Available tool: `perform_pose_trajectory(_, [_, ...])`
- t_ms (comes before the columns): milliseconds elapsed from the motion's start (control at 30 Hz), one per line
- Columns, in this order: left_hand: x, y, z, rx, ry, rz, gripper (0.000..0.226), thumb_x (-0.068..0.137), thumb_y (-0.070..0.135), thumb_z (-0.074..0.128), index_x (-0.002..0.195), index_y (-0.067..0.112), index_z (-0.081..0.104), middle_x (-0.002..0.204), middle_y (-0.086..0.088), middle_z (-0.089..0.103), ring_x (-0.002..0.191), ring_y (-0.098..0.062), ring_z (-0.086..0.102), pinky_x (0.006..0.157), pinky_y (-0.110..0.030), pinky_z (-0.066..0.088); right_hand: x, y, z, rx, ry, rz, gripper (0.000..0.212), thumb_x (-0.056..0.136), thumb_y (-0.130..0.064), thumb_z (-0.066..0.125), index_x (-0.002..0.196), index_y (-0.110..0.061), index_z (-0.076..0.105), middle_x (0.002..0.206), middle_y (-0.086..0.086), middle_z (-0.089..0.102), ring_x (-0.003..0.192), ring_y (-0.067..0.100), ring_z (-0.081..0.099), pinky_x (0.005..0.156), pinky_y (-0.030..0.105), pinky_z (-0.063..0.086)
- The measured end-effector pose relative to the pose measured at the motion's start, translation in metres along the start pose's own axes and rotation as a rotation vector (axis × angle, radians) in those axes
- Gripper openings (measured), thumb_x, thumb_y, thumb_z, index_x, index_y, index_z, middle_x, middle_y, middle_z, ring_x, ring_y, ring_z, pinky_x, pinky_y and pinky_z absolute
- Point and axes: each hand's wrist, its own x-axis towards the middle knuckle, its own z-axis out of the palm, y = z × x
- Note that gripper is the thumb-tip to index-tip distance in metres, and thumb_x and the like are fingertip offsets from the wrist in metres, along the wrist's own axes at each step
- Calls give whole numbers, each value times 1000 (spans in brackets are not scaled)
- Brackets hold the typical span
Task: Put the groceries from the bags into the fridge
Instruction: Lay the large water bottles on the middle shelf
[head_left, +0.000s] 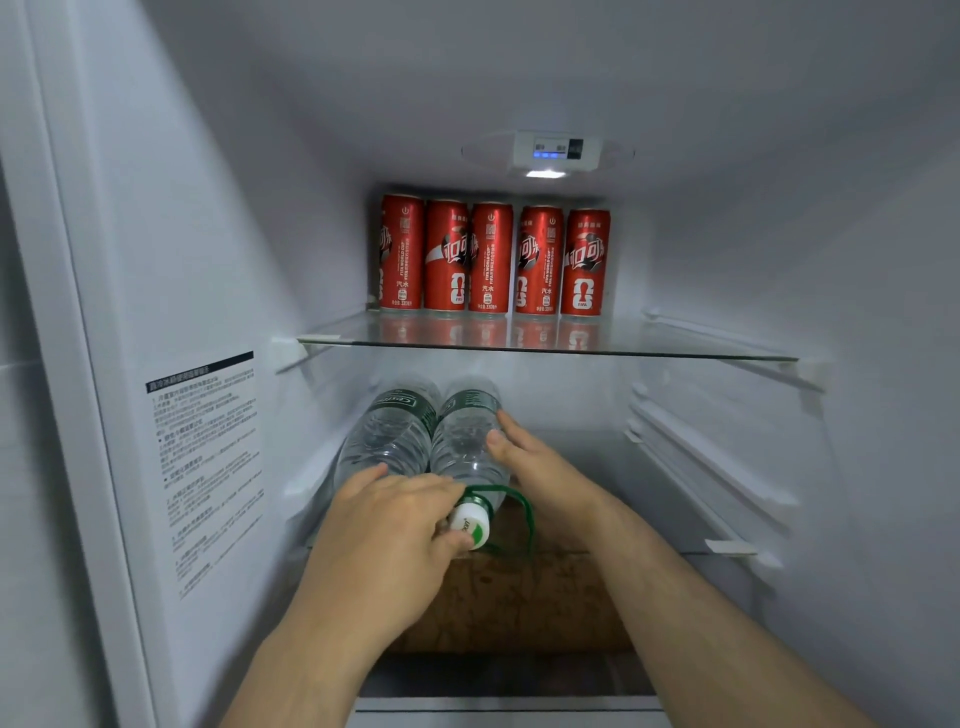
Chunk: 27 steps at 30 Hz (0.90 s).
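Two big clear water bottles with green labels lie side by side on the fridge's second glass shelf, necks toward me. My left hand grips the neck of the right bottle just behind its white cap, where a green carry loop hangs. The fingers of my right hand lie straight against that bottle's right side. The left bottle rests against the fridge's left wall. Several red cola cans stand in a row at the back of the upper glass shelf.
The fridge's white left wall carries a printed instruction sticker. A lit control panel sits in the ceiling. White shelf rails run along the right wall. To the right of the bottles, the second shelf is bare glass.
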Motion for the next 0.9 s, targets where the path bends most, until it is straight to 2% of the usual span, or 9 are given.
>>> perform_pose_trajectory(67, [-2, -3, -2, 22, -8, -6, 34, 64, 52, 80, 90, 32, 72, 89, 16, 72, 85, -8, 66, 86, -23, 34, -2, -2, 2, -32, -15, 12, 36, 91, -60, 54, 126, -61, 46, 128, -22, 58, 124, 7, 52, 113, 43, 38])
perform_pose_trajectory(100, [-3, -5, -4, 24, -7, -10, 41, 64, 55, 80, 97, 32, 72, 96, 16, 72, 91, -9, 66, 86, -24, 35, -2, -2, 2, -48, -12, 17, 53, 82, -70, 58, 132, -61, 44, 137, -18, 55, 130, 11, 49, 113, 46, 37])
perform_pose_trajectory(167, [-7, -8, -9, -25, -6, -63, 60, 69, 56, 76, 123, 33, 64, 125, 17, 62, 117, -9, 55, 101, -26, 30, -4, 1, -2, -76, 7, 12, 76, 72, -78, 62, 140, -54, 39, 144, -14, 51, 133, 14, 48, 112, 48, 38])
perform_pose_trajectory(233, [-13, -13, -12, -111, 7, -118, 71, 75, 53, 72, 139, 34, 48, 142, 19, 45, 133, -3, 37, 114, -26, 19, -18, -7, -1, -96, 78, 13, 69, 80, -68, 59, 142, -44, 43, 142, -11, 53, 130, 15, 51, 109, 45, 42])
perform_pose_trajectory(300, [-21, -14, -15, -169, 67, -148, 71, 78, 50, 71, 141, 37, 43, 141, 26, 36, 130, 6, 26, 114, -23, 14, -39, -17, 2, -160, 134, -6, 54, 91, -59, 51, 141, -38, 47, 137, -15, 54, 123, 9, 53, 99, 33, 47])
perform_pose_trajectory(367, [-28, -10, -19, -207, 111, -176, 65, 79, 47, 70, 139, 38, 46, 133, 31, 32, 128, 8, 25, 112, -20, 14, -64, -26, 8, -213, 196, -54, 42, 101, -47, 45, 141, -35, 47, 128, -22, 50, 115, 0, 49, 87, 18, 42])
perform_pose_trajectory(600, [-52, 14, -27, -279, 109, -173, 57, 80, 46, 70, 134, 41, 51, 132, 37, 35, 130, 8, 32, 110, -19, 22, -147, -14, 26, -512, 429, -189, 45, 98, -35, 55, 142, -36, 46, 138, -23, 47, 129, -4, 41, 108, 23, 35])
perform_pose_trajectory(700, [-67, 32, -24, -353, 17, -141, 60, 80, 48, 70, 134, 48, 45, 130, 48, 24, 133, 14, 25, 112, -16, 18, -181, -2, 29, -650, 515, -205, 47, 97, -31, 54, 143, -33, 45, 144, -20, 45, 134, -2, 38, 112, 22, 31])
perform_pose_trajectory(900, [-94, 70, -5, -391, -90, -59, 64, 71, 70, 49, 131, 56, 33, 136, 46, 17, 133, 24, 10, 108, -3, 5, -242, 25, 21, -754, 604, -110, 52, 98, -32, 50, 148, -35, 36, 152, -19, 35, 139, 1, 29, 116, 23, 25])
